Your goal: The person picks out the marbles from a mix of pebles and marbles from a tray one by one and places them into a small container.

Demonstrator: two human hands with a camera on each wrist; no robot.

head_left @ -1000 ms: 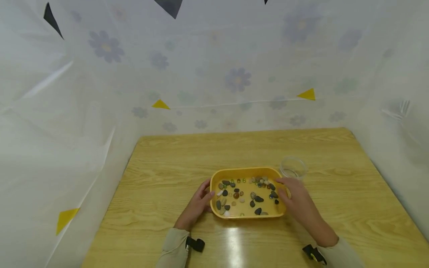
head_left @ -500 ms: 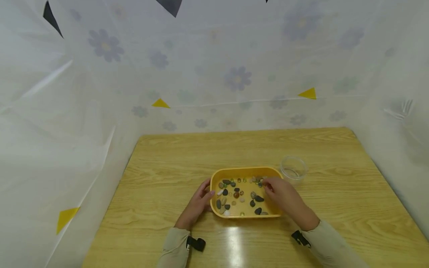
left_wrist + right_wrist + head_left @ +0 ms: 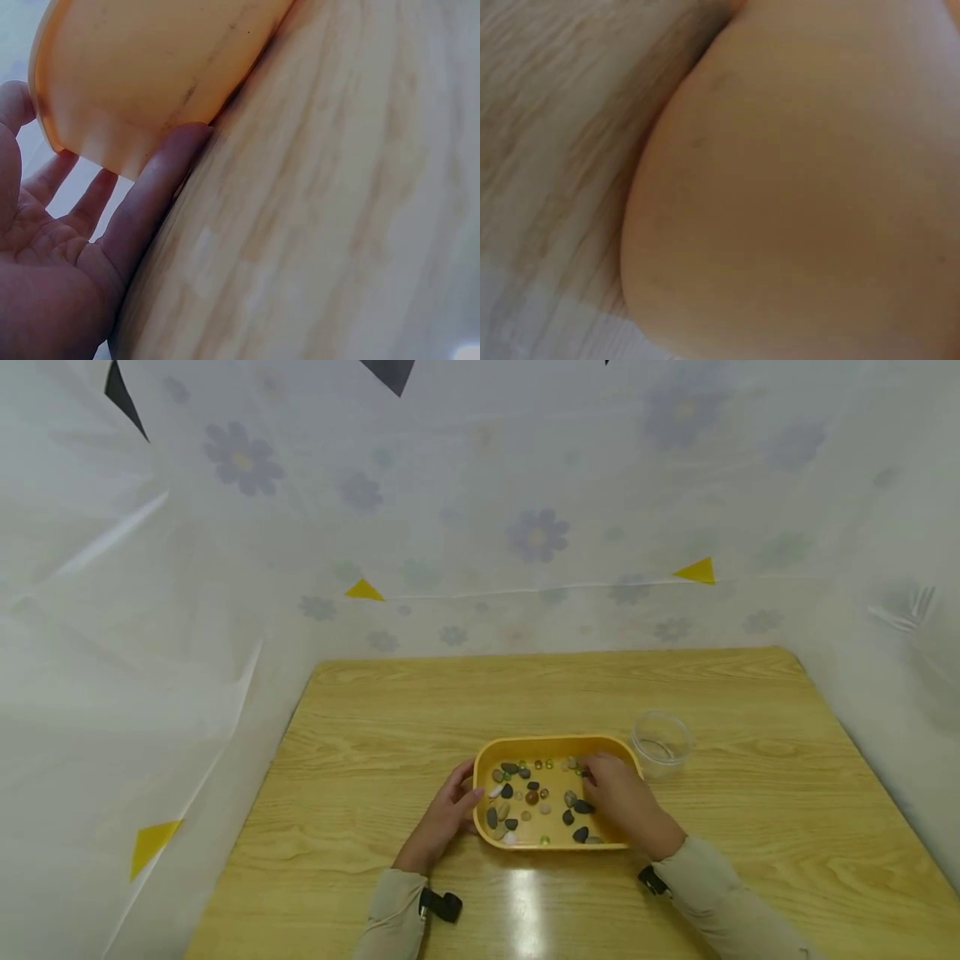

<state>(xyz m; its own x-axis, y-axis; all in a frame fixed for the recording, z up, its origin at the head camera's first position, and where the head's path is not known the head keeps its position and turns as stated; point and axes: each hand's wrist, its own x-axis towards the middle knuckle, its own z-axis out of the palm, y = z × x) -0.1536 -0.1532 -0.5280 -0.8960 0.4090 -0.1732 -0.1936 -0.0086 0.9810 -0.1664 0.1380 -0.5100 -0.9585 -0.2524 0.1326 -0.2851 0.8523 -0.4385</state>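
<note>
In the head view, a yellow tray (image 3: 557,745) holds scattered dark stones (image 3: 581,834), pale pebbles (image 3: 503,811) and small glass beads (image 3: 532,797). My left hand (image 3: 444,814) grips its left end, thumb over the rim and fingers against the outside. The left wrist view shows those fingers (image 3: 154,195) along the outer wall of the tray (image 3: 150,67). My right hand (image 3: 624,797) reaches over the right end into the tray, at the stones near the back right. Its fingertips are hidden, so any hold is unclear. A blurred tan surface fills most of the right wrist view.
A clear round bowl (image 3: 662,752) stands just behind the tray's right corner. The wooden table (image 3: 405,710) meets pale plastic sheeting (image 3: 480,527) at the back and sides.
My right hand has moved left from the tray's right rim, in over the stones at the back right, covering some of them. The left hand keeps its place on the tray.
</note>
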